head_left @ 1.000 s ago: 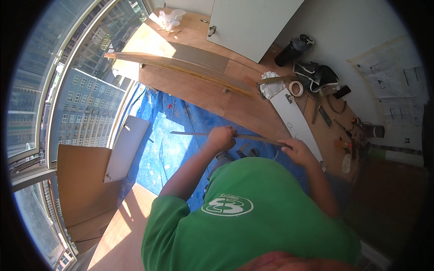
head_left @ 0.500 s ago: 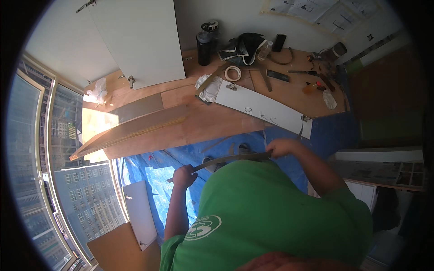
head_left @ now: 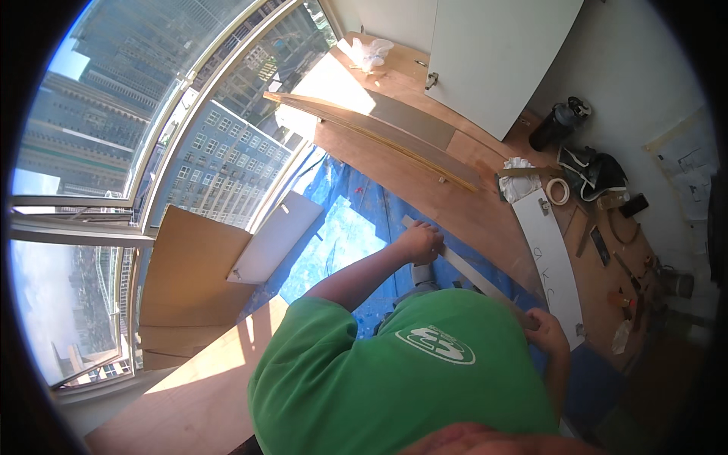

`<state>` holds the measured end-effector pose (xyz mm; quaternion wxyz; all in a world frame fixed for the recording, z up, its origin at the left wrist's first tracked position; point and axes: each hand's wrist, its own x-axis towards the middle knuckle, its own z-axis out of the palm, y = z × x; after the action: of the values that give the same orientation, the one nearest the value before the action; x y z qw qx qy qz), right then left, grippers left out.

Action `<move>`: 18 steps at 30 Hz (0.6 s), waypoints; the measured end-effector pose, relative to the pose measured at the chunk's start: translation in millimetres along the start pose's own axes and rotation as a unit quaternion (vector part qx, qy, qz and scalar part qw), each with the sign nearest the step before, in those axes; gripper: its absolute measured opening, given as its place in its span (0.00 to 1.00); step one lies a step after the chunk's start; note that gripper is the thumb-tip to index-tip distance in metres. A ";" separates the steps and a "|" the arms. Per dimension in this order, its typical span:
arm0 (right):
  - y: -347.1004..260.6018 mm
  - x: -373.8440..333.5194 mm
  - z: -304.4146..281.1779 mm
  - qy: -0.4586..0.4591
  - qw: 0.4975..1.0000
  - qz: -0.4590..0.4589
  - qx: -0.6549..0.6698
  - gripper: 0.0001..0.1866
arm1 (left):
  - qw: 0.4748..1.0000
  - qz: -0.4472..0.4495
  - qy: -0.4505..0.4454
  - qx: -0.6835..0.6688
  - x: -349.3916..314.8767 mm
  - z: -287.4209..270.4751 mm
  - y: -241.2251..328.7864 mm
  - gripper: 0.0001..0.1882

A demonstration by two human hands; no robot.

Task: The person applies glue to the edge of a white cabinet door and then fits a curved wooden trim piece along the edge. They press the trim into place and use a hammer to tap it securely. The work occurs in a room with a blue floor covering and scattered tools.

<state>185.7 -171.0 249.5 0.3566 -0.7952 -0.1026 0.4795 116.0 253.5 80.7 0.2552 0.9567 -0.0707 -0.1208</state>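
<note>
My left hand (head_left: pixel 421 243) is closed around one end of a long, narrow, flat strip (head_left: pixel 476 277) that looks pale grey-brown. Near its other end, my right hand (head_left: pixel 546 331) grips the same strip close to my body. The strip slants across in front of my green shirt, above the blue sheet (head_left: pixel 353 205) on the floor. A white panel (head_left: pixel 542 239) with metal hinges and dark handwriting lies on the wooden worktop just beyond my right hand. What the strip is made of cannot be told.
Stacked thin boards (head_left: pixel 379 140) lie along the wooden worktop (head_left: pixel 394 178). A roll of tape (head_left: pixel 557 192), a white cloth (head_left: pixel 519 186), a dark bottle (head_left: pixel 557 125) and several tools sit farther right. Tall windows, a brown board (head_left: pixel 189 269) and a white door panel (head_left: pixel 277 235) stand at left.
My view and body have turned left, toward the windows. Both hands keep hold of the strip, which now slants down to the right, with the left hand farther out.
</note>
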 end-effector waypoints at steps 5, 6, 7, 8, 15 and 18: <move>-38.2 -11.4 -23.1 0.078 0.996 -0.050 0.016 0.19 | 0.988 -0.056 0.130 -0.054 -3.9 9.1 4.6 0.16; -47.2 -14.4 -30.1 0.088 0.995 -0.049 0.019 0.19 | 0.984 -0.067 0.153 -0.063 -3.1 11.6 3.2 0.17; -54.7 -17.1 -36.5 0.098 0.994 -0.049 0.022 0.18 | 0.981 -0.086 0.159 -0.076 -4.3 14.9 2.2 0.16; -58.6 -18.2 -42.7 0.109 0.992 -0.049 0.027 0.18 | 0.977 -0.102 0.164 -0.087 -4.7 14.9 1.8 0.14; -33.8 -14.3 -75.7 0.082 0.995 -0.050 -0.018 0.22 | 0.959 -0.210 0.144 -0.124 -36.9 19.3 7.6 0.14; -18.2 -7.1 -87.9 -0.007 0.999 -0.035 -0.034 0.24 | 0.943 -0.250 0.166 -0.143 -60.2 28.2 16.6 0.14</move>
<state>258.7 -202.5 291.6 0.3451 -0.7993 -0.1495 0.4687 49.4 237.9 77.2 0.3594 0.9035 0.2317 -0.0293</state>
